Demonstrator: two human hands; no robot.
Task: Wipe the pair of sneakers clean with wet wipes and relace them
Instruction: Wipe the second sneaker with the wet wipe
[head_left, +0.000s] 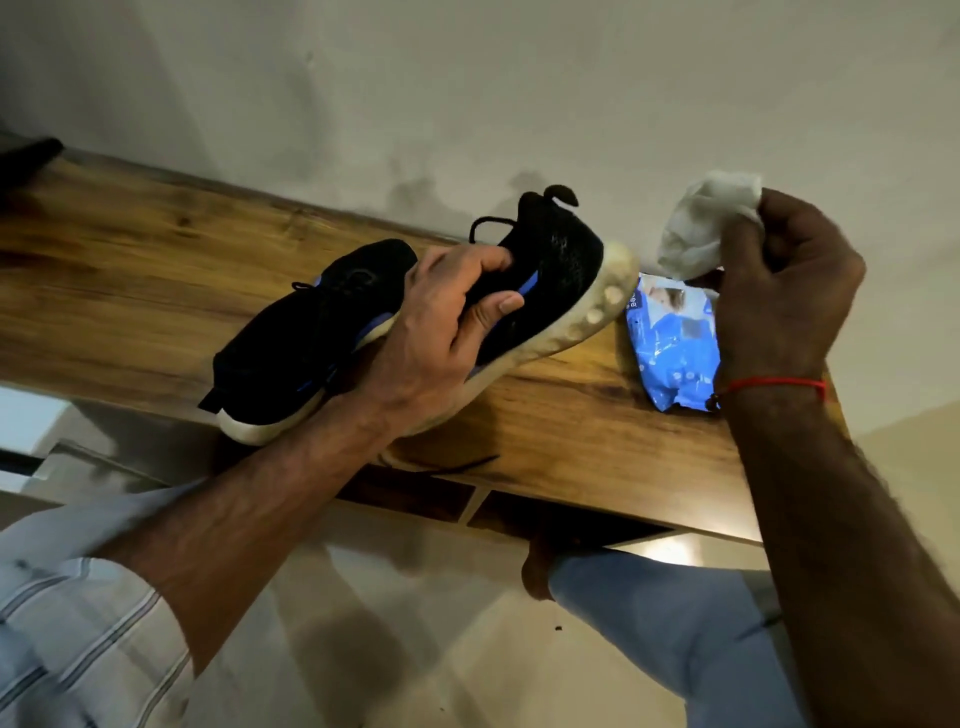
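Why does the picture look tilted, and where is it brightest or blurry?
Head view: the wide lens, aimed down, tilts and bends the wooden table; a warm glare patch lies on its right end by the blue wipes pack; the floor mirrors light; the striped sleeve and right hand with the wipe look soft.

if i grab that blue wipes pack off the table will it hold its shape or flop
The blue wipes pack will probably flop: its film wrapper looks crinkled and dented, not boxy. It is likely slippery, since the plastic shines under the light. It lies flat on the wooden table, so it should slide, not roll.
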